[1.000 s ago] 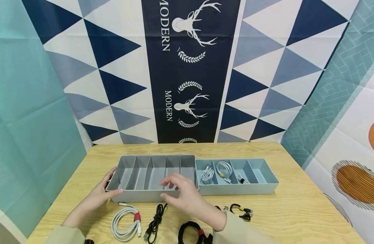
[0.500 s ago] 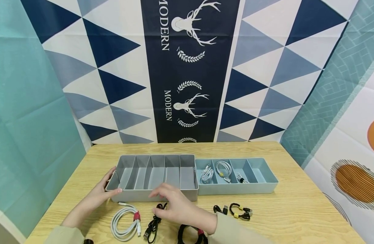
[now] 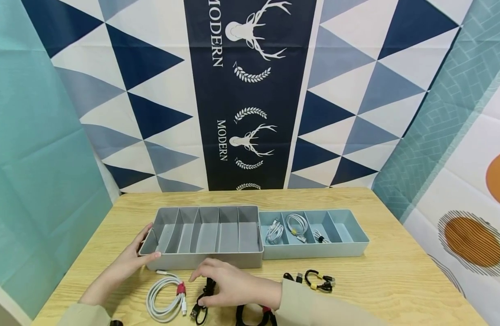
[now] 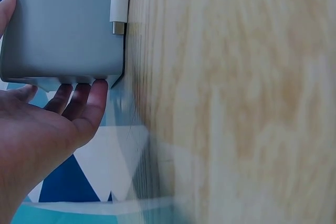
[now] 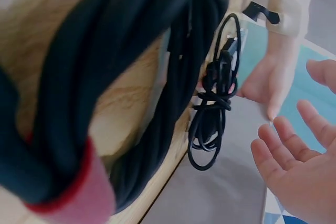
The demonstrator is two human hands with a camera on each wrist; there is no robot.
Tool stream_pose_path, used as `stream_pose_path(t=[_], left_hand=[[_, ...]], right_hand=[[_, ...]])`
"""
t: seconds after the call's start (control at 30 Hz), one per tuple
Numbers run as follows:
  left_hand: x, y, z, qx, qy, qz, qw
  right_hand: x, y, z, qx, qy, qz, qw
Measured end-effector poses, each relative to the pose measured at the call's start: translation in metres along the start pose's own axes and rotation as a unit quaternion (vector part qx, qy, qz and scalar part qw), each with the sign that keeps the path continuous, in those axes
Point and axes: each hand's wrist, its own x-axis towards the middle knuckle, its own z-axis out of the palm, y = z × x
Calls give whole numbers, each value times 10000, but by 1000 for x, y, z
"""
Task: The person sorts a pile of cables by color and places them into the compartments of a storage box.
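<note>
At the grey divided organizer box [image 3: 180, 261], my left hand [image 3: 129, 259] holds the left end, thumb on the front rim. In the left wrist view, its fingertips [image 4: 97, 95] press against the box's end wall. My right hand [image 3: 231, 285] hovers over a bundled black USB cable [image 3: 197, 310], fingers spread and holding nothing. The right wrist view has this cable [image 5: 212, 98] beside the fingers, apart from them. A coiled white cable [image 3: 152, 299] with a red strap lies in front of the box.
A light blue divided box [image 3: 315, 251] adjoins on the right, with white cables [image 3: 296, 226] in some compartments. A thick black coiled cable [image 3: 240, 314] lies below my right wrist. Short black cables [image 3: 311, 274] lie farther right. Patterned cloth [image 3: 250, 90] stands behind the table [image 3: 380, 290].
My right hand has moved left and toward the front, from over the box's front edge to above the bundled black cable. My left hand stays on the grey box.
</note>
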Motion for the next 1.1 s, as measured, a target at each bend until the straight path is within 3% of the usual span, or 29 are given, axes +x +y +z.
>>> stream_pose_path(t=[0.47, 1.1], left_hand=[[1, 1, -1, 134, -38, -108, 9998], [0, 0, -1, 172, -48, -59, 9998]], right_hand=[[13, 7, 9, 176, -839, -22, 9963], [35, 8, 29, -769, -894, -338, 9924]])
